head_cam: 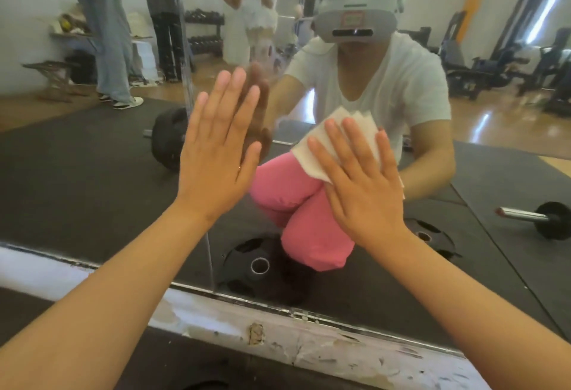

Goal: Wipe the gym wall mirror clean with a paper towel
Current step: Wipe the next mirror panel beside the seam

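Head view. Found the paper towel (338, 113) pinned flat to the mirror (92, 157) under the straight, spread fingers (341, 148) of the right hand (361, 182); pressed only, not clutched. Found the left hand (216, 148) laid flat against the glass, fingers straight, holding nothing, just left of the towel. Judged wiping as under way, not finished: noted faint specks (168, 49) above the left fingers, beside the vertical seam (185, 65). Could not tell how much glass was already clean. Noted the towel as white, folded in layers, corners fanned beyond the fingertips.
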